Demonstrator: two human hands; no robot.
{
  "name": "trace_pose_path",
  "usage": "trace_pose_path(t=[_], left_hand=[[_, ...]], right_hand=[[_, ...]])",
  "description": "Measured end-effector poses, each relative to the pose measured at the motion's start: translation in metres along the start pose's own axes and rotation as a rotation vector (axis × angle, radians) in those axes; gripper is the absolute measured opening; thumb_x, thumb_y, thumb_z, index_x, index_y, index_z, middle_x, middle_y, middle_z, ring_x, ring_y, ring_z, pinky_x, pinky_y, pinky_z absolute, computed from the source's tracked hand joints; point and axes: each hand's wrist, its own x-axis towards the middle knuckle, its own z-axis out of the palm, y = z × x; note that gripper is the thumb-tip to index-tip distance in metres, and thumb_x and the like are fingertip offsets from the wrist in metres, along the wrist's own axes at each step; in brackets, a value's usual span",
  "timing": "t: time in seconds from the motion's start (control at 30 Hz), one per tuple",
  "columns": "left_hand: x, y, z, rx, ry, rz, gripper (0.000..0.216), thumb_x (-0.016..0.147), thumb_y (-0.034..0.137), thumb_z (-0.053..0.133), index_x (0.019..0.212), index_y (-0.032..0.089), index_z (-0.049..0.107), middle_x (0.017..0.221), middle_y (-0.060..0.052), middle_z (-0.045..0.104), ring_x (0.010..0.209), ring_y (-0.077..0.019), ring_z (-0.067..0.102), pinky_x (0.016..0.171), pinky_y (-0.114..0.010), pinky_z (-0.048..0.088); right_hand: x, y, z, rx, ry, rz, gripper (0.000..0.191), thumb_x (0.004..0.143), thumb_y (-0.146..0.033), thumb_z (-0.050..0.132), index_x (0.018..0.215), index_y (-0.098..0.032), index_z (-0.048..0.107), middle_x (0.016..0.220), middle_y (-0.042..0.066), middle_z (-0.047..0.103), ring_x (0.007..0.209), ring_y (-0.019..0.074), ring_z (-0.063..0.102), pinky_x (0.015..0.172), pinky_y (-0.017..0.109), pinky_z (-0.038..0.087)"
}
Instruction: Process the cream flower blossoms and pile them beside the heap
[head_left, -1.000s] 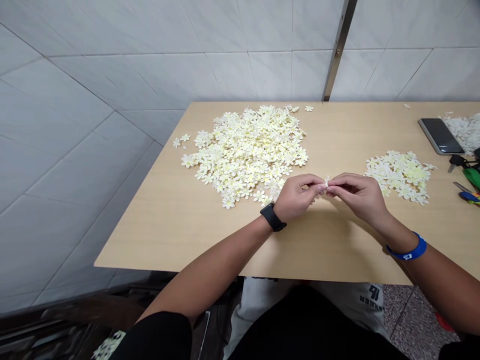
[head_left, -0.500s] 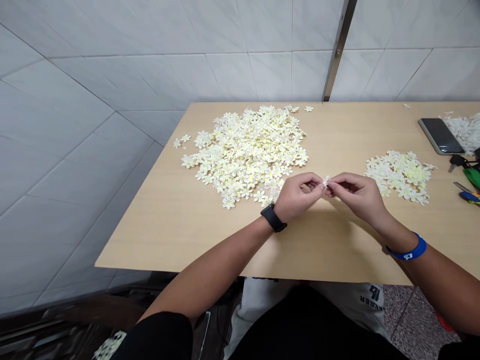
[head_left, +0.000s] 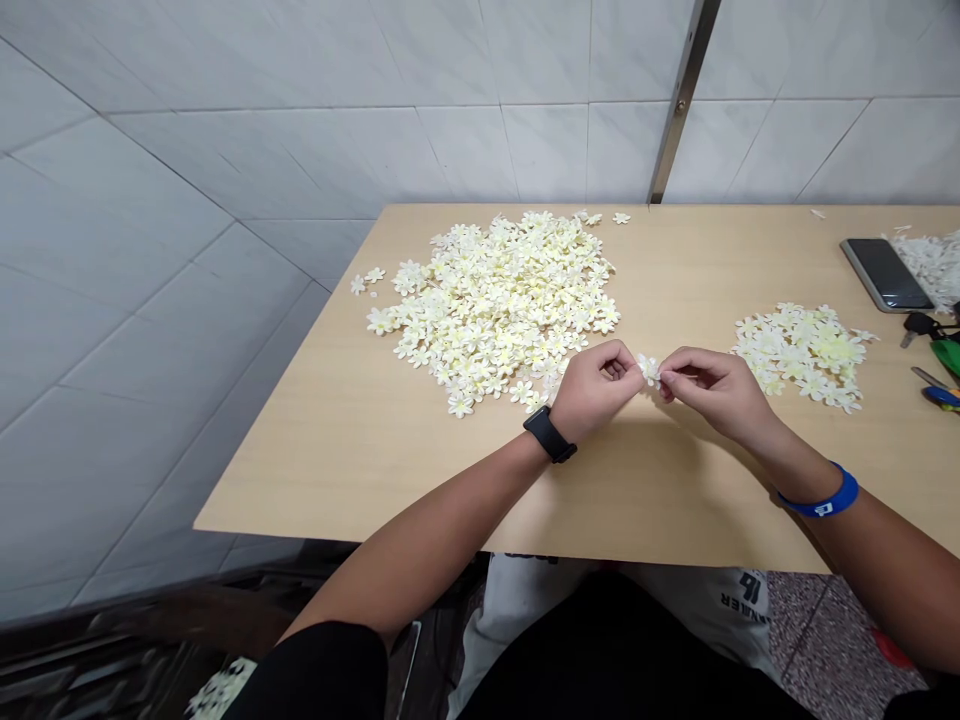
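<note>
Between the fingertips of both hands is a small white artificial flower, held just above the table. My left hand, with a black band at the wrist, pinches its left edge. My right hand is closed at the flower's right side, thumb against forefinger. A thin pale piece, perhaps a stem, shows among the right fingers, partly hidden. Left of and behind my left hand spreads a large heap of cream-white artificial flowers. Just beyond my right hand lies a smaller pile of flowers.
The wooden table meets a tiled wall at the back. On its right side lie a phone, a heap of small white pieces, keys and a blue-and-yellow handled tool. A metal upright stands against the wall.
The flower between my fingertips has turned, so its petals now show more fully. My hands have drawn slightly apart. The view has shifted a little.
</note>
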Motion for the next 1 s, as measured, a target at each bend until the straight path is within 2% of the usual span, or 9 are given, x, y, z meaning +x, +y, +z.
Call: trace_pose_path(t=[0.13, 0.33, 0.47, 0.57, 0.73, 0.9, 1.0], left_hand=[[-0.001, -0.002, 0.001, -0.013, -0.047, -0.011, 0.011, 0.074, 0.024, 0.063, 0.068, 0.017, 0.057, 0.063, 0.003, 0.056, 0.056, -0.0075, 0.043, 0.055, -0.022, 0.036], [-0.005, 0.0, 0.003, -0.005, -0.094, -0.026, 0.012, 0.074, 0.022, 0.062, 0.067, 0.018, 0.054, 0.059, 0.005, 0.049, 0.054, -0.0073, 0.039, 0.053, -0.022, 0.034], [-0.006, -0.001, 0.004, 0.029, -0.115, -0.005, 0.011, 0.074, 0.021, 0.061, 0.067, 0.018, 0.053, 0.06, 0.005, 0.048, 0.055, -0.0072, 0.039, 0.054, -0.022, 0.034], [-0.006, -0.001, 0.003, 0.048, -0.104, 0.0, 0.01, 0.074, 0.021, 0.061, 0.068, 0.018, 0.053, 0.06, 0.005, 0.048, 0.055, -0.0073, 0.039, 0.054, -0.022, 0.034], [-0.006, 0.001, 0.002, 0.065, -0.11, 0.012, 0.01, 0.074, 0.02, 0.06, 0.067, 0.018, 0.053, 0.06, 0.005, 0.048, 0.055, -0.0074, 0.039, 0.053, -0.022, 0.033], [-0.006, 0.0, 0.002, 0.089, -0.099, 0.034, 0.009, 0.073, 0.019, 0.06, 0.067, 0.018, 0.053, 0.06, 0.005, 0.048, 0.056, -0.0078, 0.04, 0.054, -0.023, 0.033], [-0.006, 0.0, 0.003, 0.082, -0.094, 0.039, 0.009, 0.074, 0.019, 0.06, 0.068, 0.018, 0.054, 0.06, 0.005, 0.049, 0.055, -0.0074, 0.04, 0.054, -0.022, 0.034]], right_hand=[[0.0, -0.001, 0.002, -0.042, 0.004, -0.012, 0.013, 0.081, -0.033, 0.075, 0.076, -0.021, 0.076, 0.073, 0.003, 0.068, 0.067, 0.0152, 0.061, 0.061, 0.029, 0.05], [0.006, 0.003, -0.007, 0.313, 0.037, 0.283, 0.02, 0.079, -0.038, 0.079, 0.075, -0.02, 0.071, 0.057, -0.002, 0.052, 0.055, 0.0127, 0.051, 0.056, 0.029, 0.051], [0.007, 0.007, -0.01, 0.458, -0.014, 0.393, 0.019, 0.078, -0.032, 0.08, 0.072, -0.02, 0.065, 0.062, -0.002, 0.053, 0.058, 0.0117, 0.049, 0.054, 0.026, 0.048], [0.007, 0.007, -0.009, 0.434, 0.007, 0.363, 0.018, 0.078, -0.033, 0.079, 0.073, -0.021, 0.067, 0.062, -0.002, 0.053, 0.058, 0.0117, 0.05, 0.055, 0.026, 0.047], [0.007, 0.004, -0.01, 0.07, 0.189, 0.17, 0.014, 0.075, -0.032, 0.081, 0.074, -0.021, 0.073, 0.061, 0.0, 0.06, 0.056, 0.0127, 0.054, 0.054, 0.027, 0.048], [0.01, 0.004, -0.01, 0.189, 0.215, 0.245, 0.016, 0.075, -0.033, 0.079, 0.07, -0.02, 0.07, 0.054, -0.002, 0.054, 0.051, 0.0115, 0.05, 0.05, 0.026, 0.048], [0.011, 0.006, -0.011, 0.161, 0.227, 0.237, 0.015, 0.076, -0.03, 0.078, 0.069, -0.02, 0.069, 0.054, -0.002, 0.055, 0.05, 0.0113, 0.051, 0.049, 0.026, 0.047]])
